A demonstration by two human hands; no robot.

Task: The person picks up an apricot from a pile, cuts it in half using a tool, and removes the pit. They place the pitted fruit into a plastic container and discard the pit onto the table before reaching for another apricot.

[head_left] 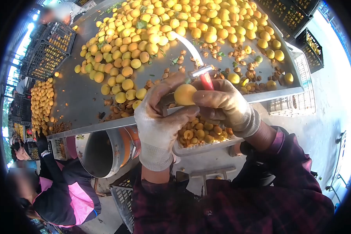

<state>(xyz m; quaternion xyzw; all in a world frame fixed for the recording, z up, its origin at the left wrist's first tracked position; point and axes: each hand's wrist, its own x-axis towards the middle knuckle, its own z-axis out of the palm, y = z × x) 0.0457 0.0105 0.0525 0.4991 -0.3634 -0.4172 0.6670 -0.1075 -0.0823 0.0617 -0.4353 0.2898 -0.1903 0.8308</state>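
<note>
My left hand, in a whitish work glove with stained fingers, is closed around a yellow apricot. My right hand, gloved the same way, grips the red handle of a knife. A metal crosspiece sits above the handle, and a bright curved blade points up and away over the table. The right fingertips touch the apricot's right side. Below my hands, a white crate holds many apricot pieces. Beyond them, a large heap of whole apricots covers much of the metal table.
Apricot stones lie scattered along the table's near side. A large metal bucket stands below its edge. At left sits a co-worker in black and pink. Black crates stand at far left; a white crate is at right.
</note>
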